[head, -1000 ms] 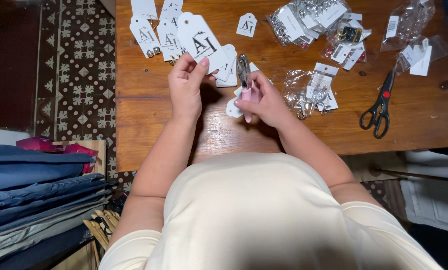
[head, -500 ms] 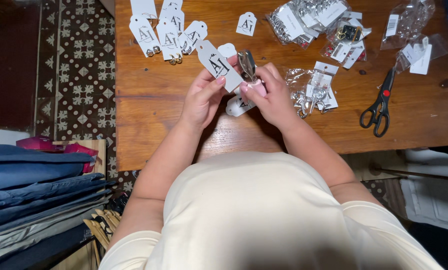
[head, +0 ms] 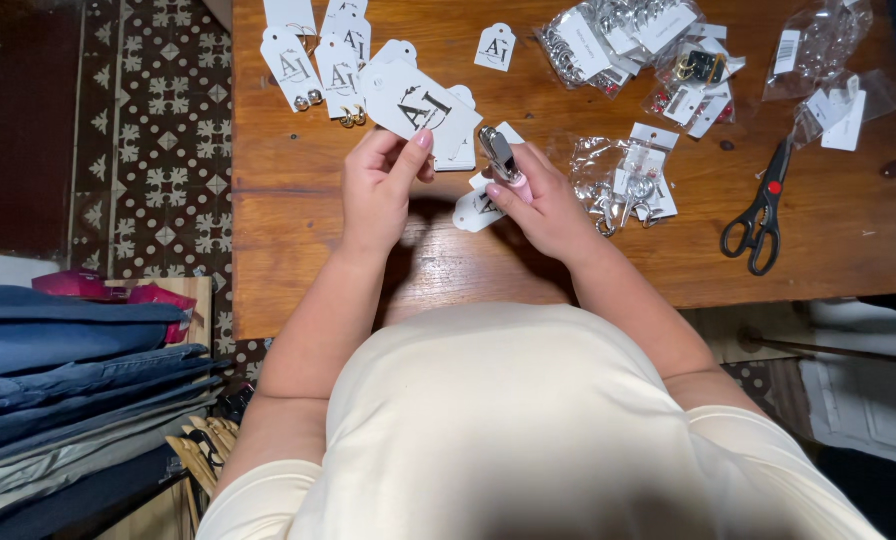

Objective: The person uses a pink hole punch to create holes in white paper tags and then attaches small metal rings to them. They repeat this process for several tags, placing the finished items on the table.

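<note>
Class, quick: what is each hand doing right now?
Left hand: closed on a white paper tag.
Right hand: closed on a small metal tool with pink handle.

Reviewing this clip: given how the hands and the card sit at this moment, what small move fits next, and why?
Probably bring the white tag card in the left hand to the small metal punch in the right hand: the card is pinched and raised, apart from the tool.

The tags (head: 418,100) are white with a black mark, the scissors (head: 758,215) black with a red dot, the table (head: 848,240) brown wood, the floor tiles (head: 158,120) brown-and-cream patterned.
</note>
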